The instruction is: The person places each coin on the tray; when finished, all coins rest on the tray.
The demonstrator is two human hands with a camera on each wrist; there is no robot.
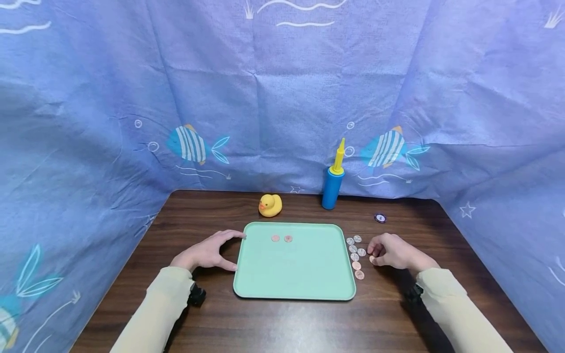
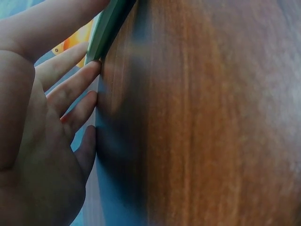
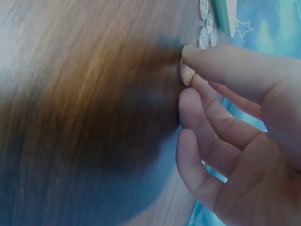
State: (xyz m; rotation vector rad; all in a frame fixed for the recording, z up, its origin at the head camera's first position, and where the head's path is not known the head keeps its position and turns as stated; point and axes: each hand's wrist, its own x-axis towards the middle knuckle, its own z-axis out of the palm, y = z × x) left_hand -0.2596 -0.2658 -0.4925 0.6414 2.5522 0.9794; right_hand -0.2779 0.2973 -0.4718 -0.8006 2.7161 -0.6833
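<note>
While my right hand (image 1: 390, 251) rests on the table (image 1: 282, 323) just right of the tray (image 1: 293, 274), its fingertips (image 3: 197, 54) pinch a small copper-coloured coin (image 3: 186, 74) against the wood; the coin is round and flat, so it has no long axis to speak of. Beside it a short column of coins (image 1: 355, 256), some silvery and some copper, runs along the tray's right edge, front to back. Two copper coins (image 1: 281, 239) lie side by side near the tray's far rim. My left hand (image 1: 207, 252) holds nothing, its fingers relaxed against the tray's left edge. Bare wood lies in front of the tray; a rubber duck (image 1: 270, 205) and a blue pump (image 1: 333, 184) stand behind it.
</note>
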